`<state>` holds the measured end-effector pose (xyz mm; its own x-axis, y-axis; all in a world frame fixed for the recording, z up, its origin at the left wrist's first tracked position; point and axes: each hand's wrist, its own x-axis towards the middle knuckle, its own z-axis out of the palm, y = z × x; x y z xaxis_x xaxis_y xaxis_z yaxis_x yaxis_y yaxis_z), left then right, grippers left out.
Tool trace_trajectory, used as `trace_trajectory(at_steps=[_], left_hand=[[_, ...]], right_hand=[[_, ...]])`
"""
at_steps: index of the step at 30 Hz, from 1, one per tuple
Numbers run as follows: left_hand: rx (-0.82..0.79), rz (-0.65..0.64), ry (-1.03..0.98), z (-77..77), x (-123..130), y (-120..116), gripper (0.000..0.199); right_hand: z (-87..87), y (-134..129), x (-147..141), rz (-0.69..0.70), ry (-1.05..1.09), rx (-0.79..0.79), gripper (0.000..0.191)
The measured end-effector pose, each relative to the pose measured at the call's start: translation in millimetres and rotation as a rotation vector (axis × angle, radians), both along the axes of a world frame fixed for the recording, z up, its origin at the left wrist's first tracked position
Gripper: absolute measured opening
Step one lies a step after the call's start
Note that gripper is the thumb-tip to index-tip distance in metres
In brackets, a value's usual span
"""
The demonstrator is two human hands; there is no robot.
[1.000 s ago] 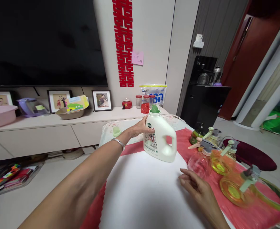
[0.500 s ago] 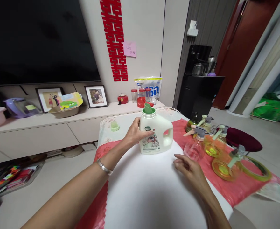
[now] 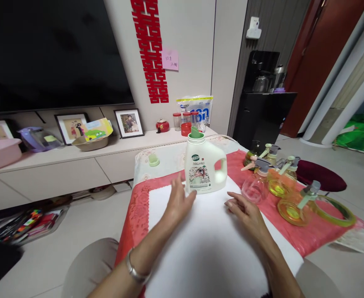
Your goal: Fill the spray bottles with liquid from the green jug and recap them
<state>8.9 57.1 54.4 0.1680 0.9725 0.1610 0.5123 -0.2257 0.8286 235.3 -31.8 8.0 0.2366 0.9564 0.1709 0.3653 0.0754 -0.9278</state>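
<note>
A pale green laundry detergent jug [image 3: 197,167] stands upright on the far edge of the white sheet [image 3: 200,248], its green pouring spout showing in the uncapped neck. My left hand [image 3: 179,201] is just in front of the jug's lower left side, slightly blurred, fingers apart and holding nothing. Whether a fingertip still touches the jug I cannot tell. My right hand [image 3: 245,212] hovers over the sheet's right part, empty, with its fingers loosely bent and apart. The light green cap [image 3: 154,160] lies on the patterned cloth behind and left of the jug.
Several pump bottles [image 3: 293,207] stand on the red cloth [image 3: 306,238] to the right, with a roll of tape [image 3: 346,215] beside them. Red-lidded jars [image 3: 186,124] and a printed bag [image 3: 205,105] are on the cabinet behind. A dark red stool [image 3: 321,176] stands beyond the bottles.
My left hand has let go of the jug and moved down toward me. The jug stays upright on the sheet. My right hand has barely moved, and the view has shifted slightly.
</note>
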Motion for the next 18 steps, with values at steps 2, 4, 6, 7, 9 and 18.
trace_trajectory(at_steps=[2, 4, 6, 7, 9, 18], left_hand=[[0.011, -0.2, 0.102, -4.3, 4, -27, 0.071], [0.02, -0.299, 0.233, 0.1, 11, -48, 0.077], [0.122, -0.279, 0.392, 7.8, 19, -62, 0.085], [0.197, -0.247, 0.461, 10.8, 23, -67, 0.089], [0.361, -0.172, 0.555, 12.5, 29, -73, 0.096], [0.791, 0.051, 0.704, -15.2, 39, -79, 0.084]], right_hand=[[3.4, -1, -10, 0.015, 0.0, 0.019, 0.056], [7.3, -4, -21, 0.022, -0.038, 0.064, 0.059], [10.7, -8, -33, -0.011, -0.154, 0.166, 0.06], [11.9, -11, -38, -0.038, -0.227, 0.231, 0.061], [13.4, -16, -46, -0.092, -0.357, 0.353, 0.065], [7.1, -16, -50, -0.303, -0.823, 0.586, 0.077]])
